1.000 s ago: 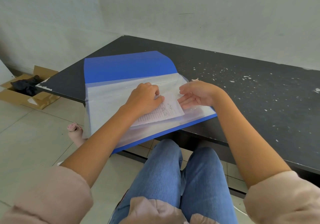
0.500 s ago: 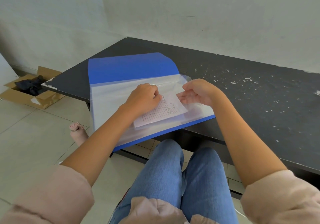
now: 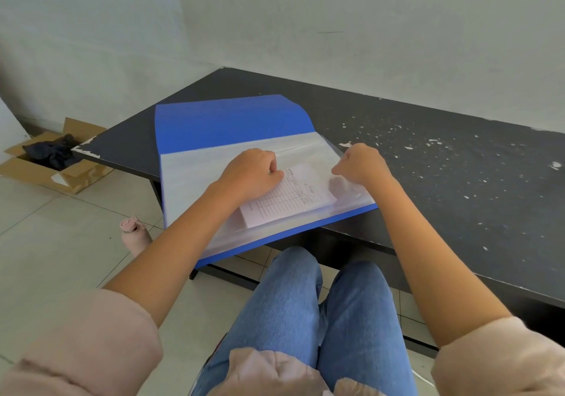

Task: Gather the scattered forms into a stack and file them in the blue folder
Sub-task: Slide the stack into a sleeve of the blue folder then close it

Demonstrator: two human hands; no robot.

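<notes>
The left grip (image 3: 253,173) is closed, its fingers curled and its thumb tip pressed to the upper left corner of the stack of forms (image 3: 295,195), which it holds down by that corner. The right grip (image 3: 360,163) is closed too, its curled fingers pinching the edge of a clear plastic sleeve (image 3: 345,186) just right of the stack and holding that film a little off the page. The two are near each other but apart, with the top edge of the forms between them. The stack is pale paper printed with a ruled table and lies slanted on the sleeve pages. Its right corner sits at the lifted film, and whether it is already under that film cannot be told. The left forearm crosses its lower left part. The sleeve pages belong to the blue folder (image 3: 229,122), which lies open with its blue cover spread flat on the far side and a blue edge showing along the near side. The folder rests on the near left corner of the black surface (image 3: 458,187), its near left part jutting out past the edge over the floor. The surface is flecked with white chips and runs off to the right along a pale wall (image 3: 336,13). Below are knees in blue jeans (image 3: 321,310) and pink sleeves (image 3: 91,343). On the tiled floor (image 3: 61,242) to the left stands an open cardboard box (image 3: 65,175) holding dark cloth, and nearer lies a small pink object (image 3: 134,233) too unclear to name.
</notes>
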